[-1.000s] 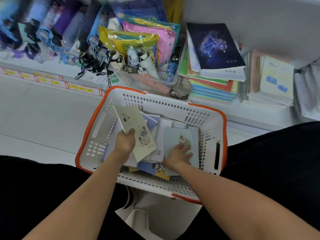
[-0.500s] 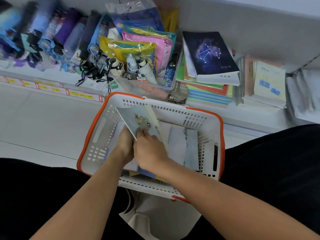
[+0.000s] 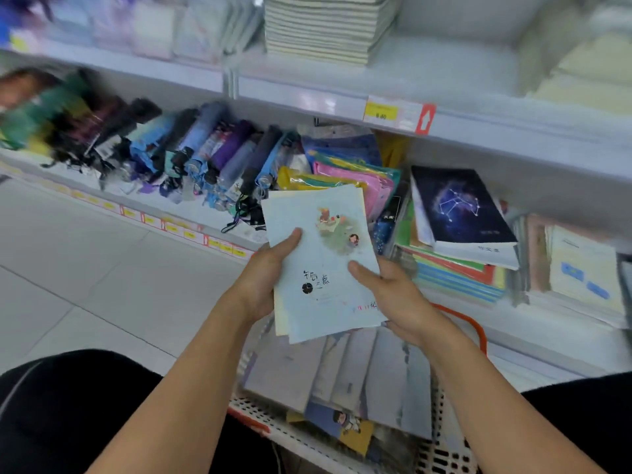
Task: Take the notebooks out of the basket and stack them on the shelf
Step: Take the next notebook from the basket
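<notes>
A thin stack of pale blue notebooks (image 3: 318,265) with a small cartoon print is held up above the basket. My left hand (image 3: 266,275) grips its left edge, thumb on the cover. My right hand (image 3: 390,295) grips its right edge, thumb on top. Below lies the white basket with an orange rim (image 3: 475,326), holding several more grey and blue notebooks (image 3: 342,378). On the lower shelf (image 3: 533,340) to the right stands a pile of notebooks topped by a dark starry one (image 3: 458,206).
Folded umbrellas (image 3: 191,145) lie in a row along the lower shelf at the left. Coloured plastic pouches (image 3: 345,176) stand behind the held stack. The upper shelf carries a tall stack of cream books (image 3: 328,25) and a yellow price tag (image 3: 381,111). Pale floor tiles (image 3: 85,285) spread left.
Both hands have lifted the pale blue notebooks out of the basket and up in front of the shelf. The camera has tilted upward, bringing the upper shelf into view.
</notes>
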